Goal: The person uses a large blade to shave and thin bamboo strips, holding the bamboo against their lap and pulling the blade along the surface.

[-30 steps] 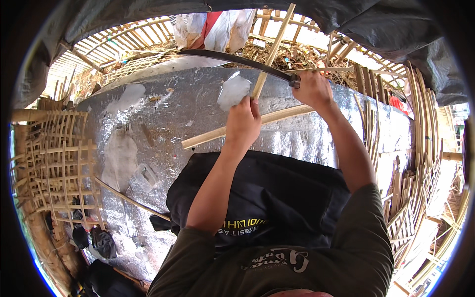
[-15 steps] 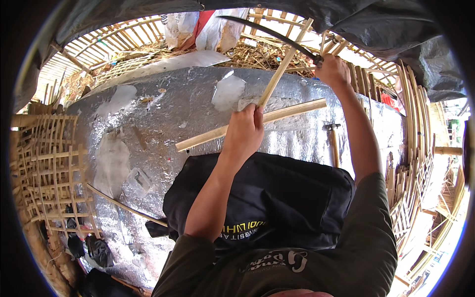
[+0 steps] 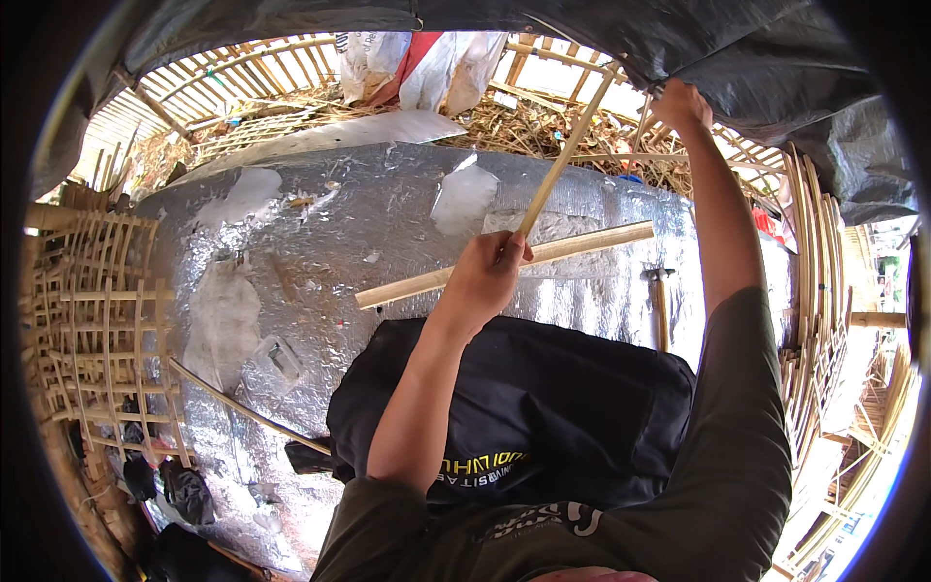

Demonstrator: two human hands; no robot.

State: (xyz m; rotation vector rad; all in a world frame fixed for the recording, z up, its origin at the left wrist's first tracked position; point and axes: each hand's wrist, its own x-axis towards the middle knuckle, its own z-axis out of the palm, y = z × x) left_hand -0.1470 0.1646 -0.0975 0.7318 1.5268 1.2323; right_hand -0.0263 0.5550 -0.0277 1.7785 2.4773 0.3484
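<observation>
My left hand (image 3: 485, 274) is closed around the lower end of a narrow bamboo strip (image 3: 572, 145), which slants up and away to the right. High at the far right, my right hand (image 3: 683, 105) grips the handle of a curved sickle-like blade (image 3: 657, 92). The blade is hard to make out against the dark tarp and passes near the strip's far end. A wider bamboo slat (image 3: 596, 242) runs crosswise beneath my left hand; whether my fingers touch it is hidden. Black cloth (image 3: 582, 388) with yellow lettering covers my lap.
A hammer (image 3: 659, 306) lies right of the slat on the silvery foil mat (image 3: 320, 233). Woven bamboo lattice (image 3: 107, 330) stands at the left, upright bamboo slats (image 3: 815, 262) at the right. Dark tarp (image 3: 737, 48) hangs low above my right hand. Bamboo scraps (image 3: 524, 126) lie beyond the mat.
My right hand has risen and moved a little away with the blade, which now shows as a thin line near the tarp. My left hand keeps its hold on the strip; the whole view has shifted slightly.
</observation>
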